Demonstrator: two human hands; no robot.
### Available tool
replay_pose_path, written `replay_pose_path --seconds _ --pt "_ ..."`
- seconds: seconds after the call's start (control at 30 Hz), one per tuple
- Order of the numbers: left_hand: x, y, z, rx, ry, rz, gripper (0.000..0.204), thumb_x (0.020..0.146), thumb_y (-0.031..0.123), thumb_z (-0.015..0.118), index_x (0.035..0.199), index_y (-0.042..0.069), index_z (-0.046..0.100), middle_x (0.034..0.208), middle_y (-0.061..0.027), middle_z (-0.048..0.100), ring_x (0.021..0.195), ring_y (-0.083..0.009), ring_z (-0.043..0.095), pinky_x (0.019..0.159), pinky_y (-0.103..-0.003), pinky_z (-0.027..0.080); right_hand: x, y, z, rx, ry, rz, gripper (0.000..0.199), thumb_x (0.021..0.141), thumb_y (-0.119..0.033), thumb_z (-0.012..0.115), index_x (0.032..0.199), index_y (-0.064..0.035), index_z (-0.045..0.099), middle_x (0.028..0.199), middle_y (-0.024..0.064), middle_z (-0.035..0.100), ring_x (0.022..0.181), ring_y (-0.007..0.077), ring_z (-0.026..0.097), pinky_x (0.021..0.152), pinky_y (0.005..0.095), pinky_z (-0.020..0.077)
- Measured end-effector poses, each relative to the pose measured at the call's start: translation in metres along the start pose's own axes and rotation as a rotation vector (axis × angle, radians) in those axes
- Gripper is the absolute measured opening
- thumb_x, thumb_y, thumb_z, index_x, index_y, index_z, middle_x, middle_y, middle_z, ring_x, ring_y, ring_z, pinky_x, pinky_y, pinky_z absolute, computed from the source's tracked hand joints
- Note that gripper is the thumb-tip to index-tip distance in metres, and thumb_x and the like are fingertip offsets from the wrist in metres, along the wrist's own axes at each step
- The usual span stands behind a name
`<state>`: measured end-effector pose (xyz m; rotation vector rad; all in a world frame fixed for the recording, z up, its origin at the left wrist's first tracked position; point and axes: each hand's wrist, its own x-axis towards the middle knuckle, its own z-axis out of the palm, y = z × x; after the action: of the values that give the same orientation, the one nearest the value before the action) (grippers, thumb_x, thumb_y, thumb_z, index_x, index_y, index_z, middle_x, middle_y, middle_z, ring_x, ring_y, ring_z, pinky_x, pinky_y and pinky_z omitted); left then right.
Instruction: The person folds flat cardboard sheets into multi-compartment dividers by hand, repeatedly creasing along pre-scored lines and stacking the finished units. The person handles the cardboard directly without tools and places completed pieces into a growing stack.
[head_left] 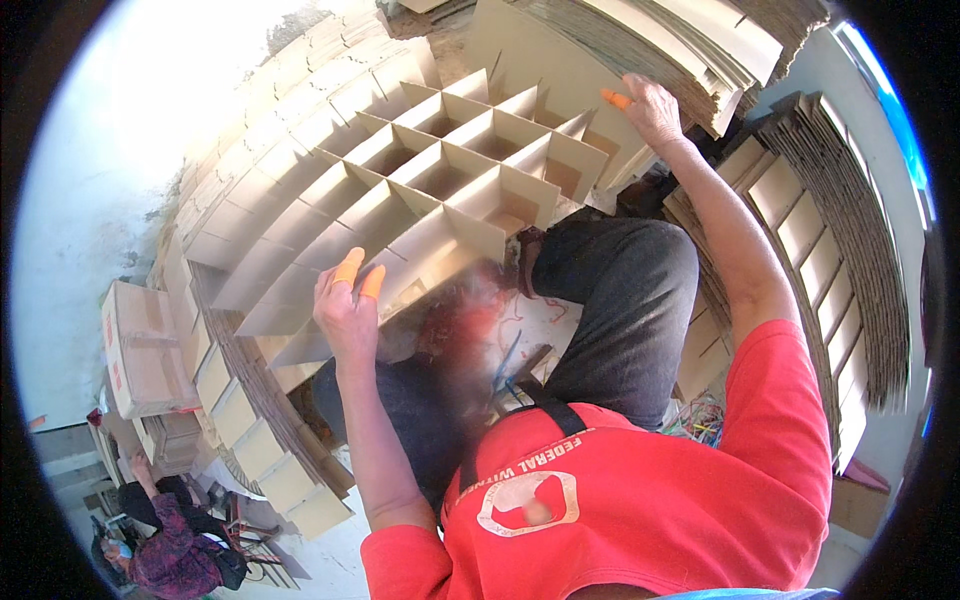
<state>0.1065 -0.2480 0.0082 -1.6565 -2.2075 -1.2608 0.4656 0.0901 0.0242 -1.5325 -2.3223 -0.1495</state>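
A cardboard divider grid (440, 165) of interlocking slotted strips stands before me, its square cells facing up. My left hand (346, 310) is at the grid's near left side, by the ends of its strips. Orange finger covers sit on two of its raised fingers, which are apart. My right hand (652, 112) reaches to the far right, against the right side of a wide cardboard sheet (575, 75) behind the grid. One finger, in an orange cover, points left across that sheet; the other fingers are partly hidden. Neither hand shows a clear grip.
Stacked cardboard (690, 50) rises behind the sheet. More slotted strips (835, 250) stand at right, and another stack (265, 400) at left. A carton (148, 350) stands further left. Another person (180, 540) sits at lower left. Tangled coloured cords (698, 418) lie beside my leg.
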Motion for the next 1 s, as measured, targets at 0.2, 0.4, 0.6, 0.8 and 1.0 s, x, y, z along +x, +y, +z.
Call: replay_pose_path --seconds 0.2,0.4,0.6,0.8,1.0 --pt "-0.004 -0.001 -0.001 -0.014 0.0 -0.07 0.036 0.071 0.008 0.08 0.106 0.003 0.07 0.093 -0.0139 0.068 0.089 -0.0285 0.063 0.078 -0.037 0.05 -0.006 0.003 -0.004 0.219 0.246 -0.036 0.027 0.089 -0.039 0.064 0.098 -0.0143 0.07 0.107 0.0103 0.068 0.096 0.0335 0.065 0.077 0.0428 0.0518" --pt "-0.011 -0.008 -0.022 0.076 0.029 -0.005 0.034 0.072 0.006 0.079 0.106 0.005 0.072 0.092 -0.013 0.068 0.086 -0.0261 0.065 0.076 -0.035 0.052 -0.009 -0.069 -0.086 0.461 0.448 -0.128 0.024 0.091 -0.018 0.066 0.114 -0.01 0.065 0.107 0.0078 0.071 0.09 0.0172 0.067 0.076 0.0296 0.0539" --pt "-0.012 -0.02 -0.021 0.093 -0.039 -0.021 0.027 0.071 0.005 0.076 0.097 0.005 0.072 0.087 -0.0129 0.069 0.083 -0.0294 0.063 0.074 -0.038 0.049 -0.046 -0.177 -0.149 0.755 0.165 -0.367 0.046 0.088 -0.008 0.069 0.131 -0.0097 0.057 0.111 0.0074 0.07 0.099 0.0076 0.063 0.087 0.0291 0.0547" --pt "-0.011 -0.017 -0.02 0.006 -0.013 -0.095 0.018 0.073 0.004 0.074 0.09 0.003 0.072 0.086 -0.0129 0.07 0.081 -0.0292 0.063 0.074 -0.039 0.049 -0.06 -0.234 -0.129 0.916 -0.06 -0.535 0.052 0.082 -0.005 0.073 0.132 -0.0096 0.058 0.109 0.0139 0.07 0.097 0.0107 0.066 0.084 0.029 0.0544" --pt "-0.01 -0.02 -0.017 0.01 -0.012 -0.066 0.018 0.073 0.004 0.074 0.091 0.003 0.072 0.086 -0.0131 0.07 0.079 -0.0306 0.063 0.072 -0.04 0.05 -0.063 -0.26 -0.096 0.929 -0.001 -0.668 0.041 0.083 0.0 0.067 0.123 -0.0005 0.06 0.092 0.0269 0.065 0.082 0.032 0.07 0.072 0.0346 0.0555"
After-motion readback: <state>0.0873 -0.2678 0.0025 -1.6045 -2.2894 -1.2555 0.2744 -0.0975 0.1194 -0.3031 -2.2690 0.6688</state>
